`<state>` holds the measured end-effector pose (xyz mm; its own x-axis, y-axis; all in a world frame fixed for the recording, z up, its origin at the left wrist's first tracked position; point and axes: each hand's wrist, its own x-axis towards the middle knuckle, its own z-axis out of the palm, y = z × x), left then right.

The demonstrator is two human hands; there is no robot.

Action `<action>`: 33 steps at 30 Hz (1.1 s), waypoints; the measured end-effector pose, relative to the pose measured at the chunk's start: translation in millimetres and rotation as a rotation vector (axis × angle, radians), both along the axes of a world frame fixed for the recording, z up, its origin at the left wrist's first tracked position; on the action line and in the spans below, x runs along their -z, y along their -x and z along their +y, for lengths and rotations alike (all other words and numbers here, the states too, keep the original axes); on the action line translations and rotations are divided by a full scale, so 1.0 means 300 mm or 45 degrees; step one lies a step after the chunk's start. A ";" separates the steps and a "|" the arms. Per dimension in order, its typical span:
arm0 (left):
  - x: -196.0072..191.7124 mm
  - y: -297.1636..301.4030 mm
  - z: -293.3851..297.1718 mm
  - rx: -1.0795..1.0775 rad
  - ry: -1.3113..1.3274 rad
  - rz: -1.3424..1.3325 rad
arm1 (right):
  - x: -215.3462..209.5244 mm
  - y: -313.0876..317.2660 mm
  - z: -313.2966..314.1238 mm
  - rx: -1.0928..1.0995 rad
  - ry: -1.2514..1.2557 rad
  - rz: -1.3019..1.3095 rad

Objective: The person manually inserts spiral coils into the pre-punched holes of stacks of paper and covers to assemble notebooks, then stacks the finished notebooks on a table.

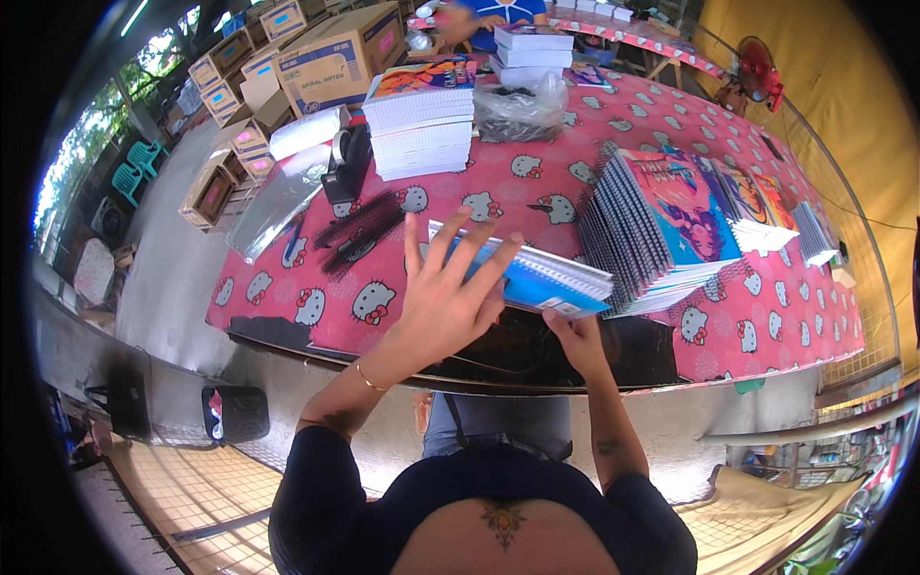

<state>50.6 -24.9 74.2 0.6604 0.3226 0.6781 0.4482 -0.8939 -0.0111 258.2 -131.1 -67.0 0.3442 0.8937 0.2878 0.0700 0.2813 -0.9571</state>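
My left hand [443,287] is spread flat, fingers apart, on top of a small stack of blue spiral notebooks [556,278] at the near edge of the table. My right hand [572,331] grips the stack's near lower corner from beneath. The stack lies on a pink patterned tablecloth [537,182]. Just to its right, a fanned pile of spiral notebooks [661,225] with colourful covers leans sideways.
A tall stack of white notebooks [422,120] stands at the back left beside a tape dispenser [347,163] and clear plastic sheets [278,201]. A plastic bag [522,105], more book stacks [532,53] and cardboard boxes [335,57] lie beyond. A person [494,14] sits at the far end.
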 end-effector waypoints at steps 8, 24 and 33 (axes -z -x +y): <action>0.168 0.081 0.012 -0.135 0.132 0.213 | -0.046 0.075 0.010 0.033 -0.065 -0.150; 0.493 0.257 0.509 -0.576 0.405 -0.288 | -0.093 0.028 0.078 0.499 -0.295 -0.527; 0.523 0.283 0.705 -0.530 0.133 -0.051 | -0.323 0.257 0.270 0.183 -0.373 -1.385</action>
<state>-34.2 186.4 -82.8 0.4333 0.6241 0.6502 0.7688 -0.6324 0.0947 181.0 -50.3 29.9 -0.1219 0.7151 0.6883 0.8736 0.4064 -0.2675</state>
